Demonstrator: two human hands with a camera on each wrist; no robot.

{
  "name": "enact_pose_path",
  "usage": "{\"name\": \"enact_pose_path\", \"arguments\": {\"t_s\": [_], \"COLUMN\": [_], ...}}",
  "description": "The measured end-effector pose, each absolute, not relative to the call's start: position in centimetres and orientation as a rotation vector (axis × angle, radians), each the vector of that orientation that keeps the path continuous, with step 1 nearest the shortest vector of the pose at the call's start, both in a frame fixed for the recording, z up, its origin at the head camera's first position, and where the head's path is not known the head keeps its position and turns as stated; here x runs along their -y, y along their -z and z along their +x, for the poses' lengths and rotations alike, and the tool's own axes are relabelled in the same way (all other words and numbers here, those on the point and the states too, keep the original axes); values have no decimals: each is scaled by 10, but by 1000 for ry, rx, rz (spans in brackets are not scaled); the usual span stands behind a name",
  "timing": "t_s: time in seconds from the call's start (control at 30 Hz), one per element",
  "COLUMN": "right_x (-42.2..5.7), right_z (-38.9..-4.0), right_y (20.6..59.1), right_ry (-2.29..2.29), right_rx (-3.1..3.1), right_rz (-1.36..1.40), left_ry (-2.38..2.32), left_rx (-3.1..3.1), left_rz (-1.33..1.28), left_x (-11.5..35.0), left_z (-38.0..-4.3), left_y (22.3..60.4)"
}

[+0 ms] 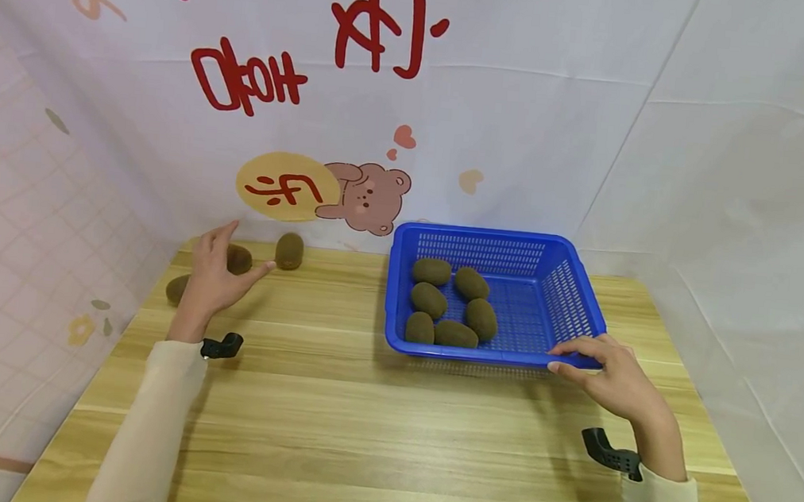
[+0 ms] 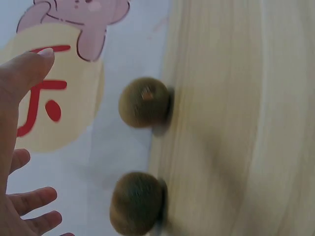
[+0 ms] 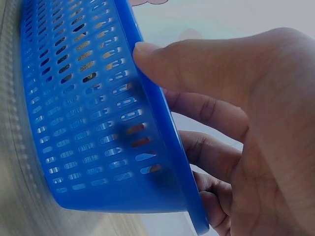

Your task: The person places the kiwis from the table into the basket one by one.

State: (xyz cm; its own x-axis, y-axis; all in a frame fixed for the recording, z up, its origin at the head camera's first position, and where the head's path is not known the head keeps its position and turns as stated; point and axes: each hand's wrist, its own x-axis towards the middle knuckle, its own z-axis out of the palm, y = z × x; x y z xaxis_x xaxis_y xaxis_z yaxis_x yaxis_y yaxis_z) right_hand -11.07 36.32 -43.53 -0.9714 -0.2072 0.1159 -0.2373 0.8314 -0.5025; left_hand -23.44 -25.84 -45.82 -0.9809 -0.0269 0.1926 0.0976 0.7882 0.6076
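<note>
My left hand (image 1: pixel 213 281) hovers over the far left of the table, its thumb spread from its fingers and nothing between them. Around it lie three brown kiwis: one kiwi (image 1: pixel 290 252) just past the thumb tip, another kiwi (image 1: pixel 239 259) partly behind the hand, a third kiwi (image 1: pixel 177 290) by the wrist. Two of them, such as the nearer kiwi (image 2: pixel 137 204), show in the left wrist view. My right hand (image 1: pixel 616 379) pinches the front right rim of a blue plastic basket (image 1: pixel 504 236), thumb outside and fingers inside. Several kiwis (image 1: pixel 429 301) fill the basket's left half.
The wooden table (image 1: pixel 328 436) meets a white printed cloth (image 1: pixel 527 134) at the back, with more cloth along both sides. Black wrist mounts sit on both forearms, one mount (image 1: pixel 223 345) on the left and another mount (image 1: pixel 610 453) on the right.
</note>
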Motion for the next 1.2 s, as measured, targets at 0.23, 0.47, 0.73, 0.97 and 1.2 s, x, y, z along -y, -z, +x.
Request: {"name": "enact_pose_path", "arguments": {"t_s": [0.23, 0.47, 0.73, 0.97, 1.2], "right_x": [-363, -363, -364, -364, -364], "right_z": [-111, -111, -112, -112, -112], "right_y": [436, 436, 436, 436, 436], "right_ry": [-810, -835, -839, -833, -836], "right_rx": [2957, 2976, 2984, 2975, 2983], "right_rz": [351, 341, 334, 345, 338], "left_ry": [922, 869, 824, 876, 887], "left_rx": [2807, 2802, 2841, 2874, 2880], "left_rz": [-18, 1, 64, 164, 172], "left_x": [279, 300, 321, 335, 339], "left_z": [-231, -229, -222, -214, -212], "left_y": [466, 477, 490, 503, 511]}}
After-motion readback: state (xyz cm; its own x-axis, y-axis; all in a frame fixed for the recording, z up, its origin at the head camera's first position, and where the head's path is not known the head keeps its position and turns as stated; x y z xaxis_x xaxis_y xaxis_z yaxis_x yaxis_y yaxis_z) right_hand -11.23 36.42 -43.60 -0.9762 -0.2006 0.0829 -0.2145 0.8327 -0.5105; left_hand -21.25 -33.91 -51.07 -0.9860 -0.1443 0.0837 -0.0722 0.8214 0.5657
